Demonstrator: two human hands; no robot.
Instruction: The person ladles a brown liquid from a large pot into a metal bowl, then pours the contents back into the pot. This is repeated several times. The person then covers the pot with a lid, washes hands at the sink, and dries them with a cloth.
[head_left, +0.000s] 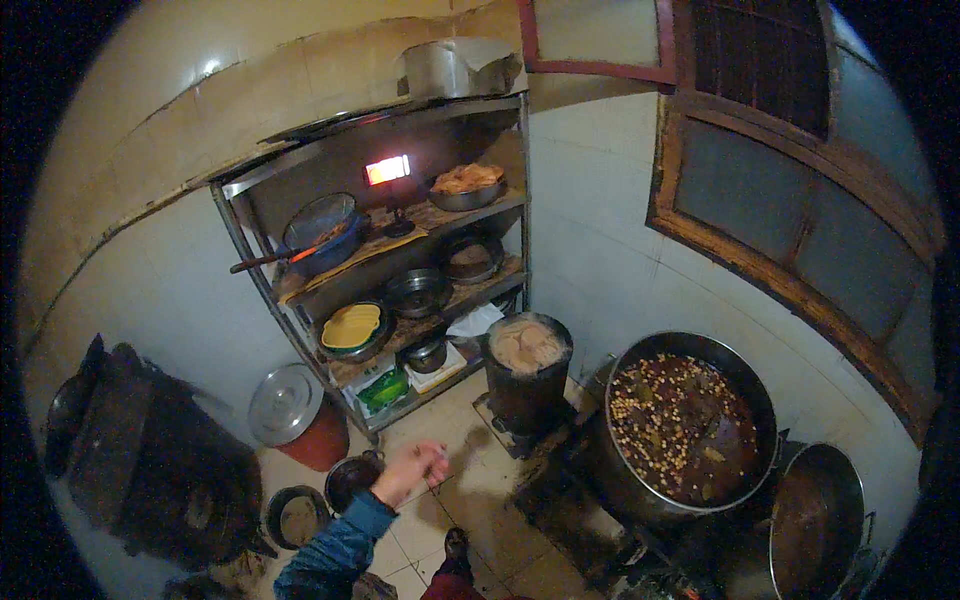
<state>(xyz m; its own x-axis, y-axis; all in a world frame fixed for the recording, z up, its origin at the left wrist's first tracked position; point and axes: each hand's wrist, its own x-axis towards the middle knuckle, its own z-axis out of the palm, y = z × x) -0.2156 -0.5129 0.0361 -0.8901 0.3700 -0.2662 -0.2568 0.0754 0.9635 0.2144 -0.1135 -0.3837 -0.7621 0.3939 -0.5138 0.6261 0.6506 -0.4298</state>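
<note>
My left hand (414, 471), in a blue sleeve, reaches out over the tiled floor with its fingers curled. Whether anything small sits in those fingers cannot be made out. Below and left of it is a dark round pan (351, 480) on the floor. My right hand is out of view. Before me, to the right, a large metal pot (651, 498) holds dark reddish liquid with many pale, bean-like pieces (675, 420) floating on top. A smaller dark pot (526, 394) with pale brown, foamy-looking contents (527, 343) stands on a low burner (517, 439).
A shelf rack (480, 214) holds bowls, a yellow basket (351, 327), a blue basin with a strainer (321, 232) and a lit screen on a stand (388, 170). A lidded red bucket (311, 442), a metal basin (814, 517) and a bulky dark object (161, 457) flank the floor.
</note>
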